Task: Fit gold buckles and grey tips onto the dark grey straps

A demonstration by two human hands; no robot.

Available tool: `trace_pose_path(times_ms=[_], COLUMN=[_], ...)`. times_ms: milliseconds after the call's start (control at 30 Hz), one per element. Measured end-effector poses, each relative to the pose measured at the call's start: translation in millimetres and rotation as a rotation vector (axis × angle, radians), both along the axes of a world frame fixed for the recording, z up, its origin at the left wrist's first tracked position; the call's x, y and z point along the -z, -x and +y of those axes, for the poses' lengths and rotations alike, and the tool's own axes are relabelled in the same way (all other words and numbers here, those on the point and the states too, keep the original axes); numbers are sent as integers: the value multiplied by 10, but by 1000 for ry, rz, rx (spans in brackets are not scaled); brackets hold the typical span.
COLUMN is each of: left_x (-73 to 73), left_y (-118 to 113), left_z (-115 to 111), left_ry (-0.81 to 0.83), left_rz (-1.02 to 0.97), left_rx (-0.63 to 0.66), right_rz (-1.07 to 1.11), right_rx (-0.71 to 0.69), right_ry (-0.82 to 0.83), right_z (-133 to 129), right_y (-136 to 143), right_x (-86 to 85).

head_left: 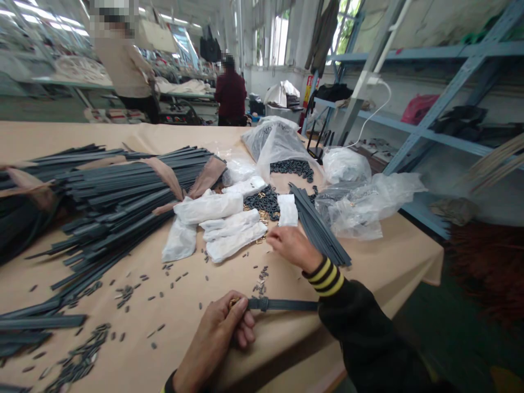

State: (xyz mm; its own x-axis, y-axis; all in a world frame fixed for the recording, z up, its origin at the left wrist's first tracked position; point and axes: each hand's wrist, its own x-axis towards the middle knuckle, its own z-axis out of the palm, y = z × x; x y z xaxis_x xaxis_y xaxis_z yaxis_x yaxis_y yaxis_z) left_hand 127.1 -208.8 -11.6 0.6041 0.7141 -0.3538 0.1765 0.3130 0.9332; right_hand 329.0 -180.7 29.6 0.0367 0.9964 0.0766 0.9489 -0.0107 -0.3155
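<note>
My left hand [229,322] is closed on one end of a dark strap [286,305], where a gold-coloured buckle [233,302] shows between thumb and fingers. The strap runs right, passing under my right sleeve. Above it, my right hand [292,245] has its fingers pressed together near gold-coloured metal pieces [262,238]; what it holds, if anything, is hidden. White wrapped packets [233,232] lie left of that hand, and a smaller white packet [287,210] sits just beyond it. Dark rings [264,202] are piled between the packets.
Bundles of dark strips [123,191] cover the table's left side; more strips [319,224] lie right of centre. Small dark pieces [126,295] are scattered in front. Clear plastic bags [278,142] stand at the back. Blue shelving [434,131] is at right. Two people are beyond the table.
</note>
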Motion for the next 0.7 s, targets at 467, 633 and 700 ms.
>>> trace_pose_path(times_ms=[467, 633, 700], left_x=[46, 71, 63], left_y=[19, 21, 16], left_z=[-35, -65, -74], left_ry=[-53, -54, -73], left_rz=[-44, -60, -56], left_rx=[-67, -105, -111], right_rz=[-109, 423, 762], right_rx=[232, -33, -84], right_ry=[20, -17, 103], right_z=[551, -257, -637], right_y=[-67, 167, 311], right_x=[75, -132, -68])
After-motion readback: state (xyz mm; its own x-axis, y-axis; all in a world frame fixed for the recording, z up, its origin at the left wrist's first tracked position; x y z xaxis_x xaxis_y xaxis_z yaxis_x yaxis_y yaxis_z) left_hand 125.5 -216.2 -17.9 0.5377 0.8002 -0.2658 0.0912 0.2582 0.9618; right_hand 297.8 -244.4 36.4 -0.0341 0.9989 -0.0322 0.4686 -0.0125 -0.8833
